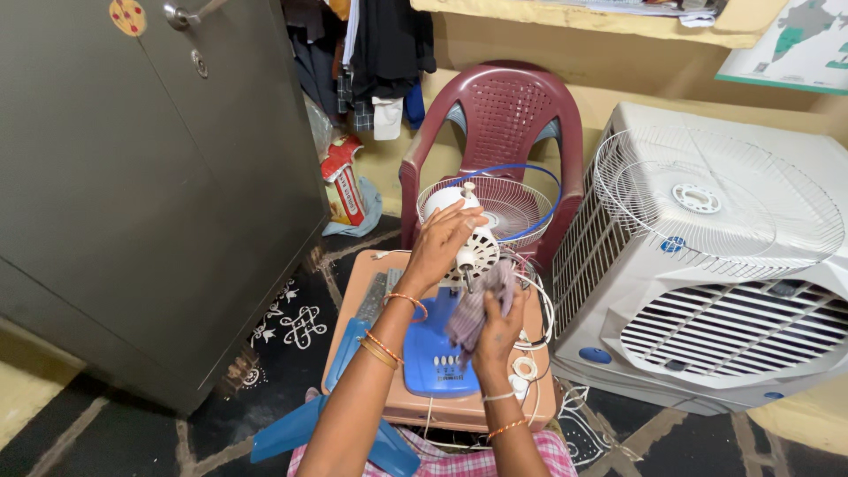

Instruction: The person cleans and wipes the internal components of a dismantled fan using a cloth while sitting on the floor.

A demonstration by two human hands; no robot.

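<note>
A small table fan with a blue base stands on a low pink stool. Its white motor housing is bare, with the rear wire guard behind it. My left hand grips the top of the motor housing. My right hand holds a checked purple cloth against the motor's underside and neck. Bangles sit on both wrists.
A grey metal cupboard fills the left. A maroon plastic chair stands behind the stool. A white air cooler is on the right, with the fan's front wire guard leaning on it. Blue fan blades lie on the floor.
</note>
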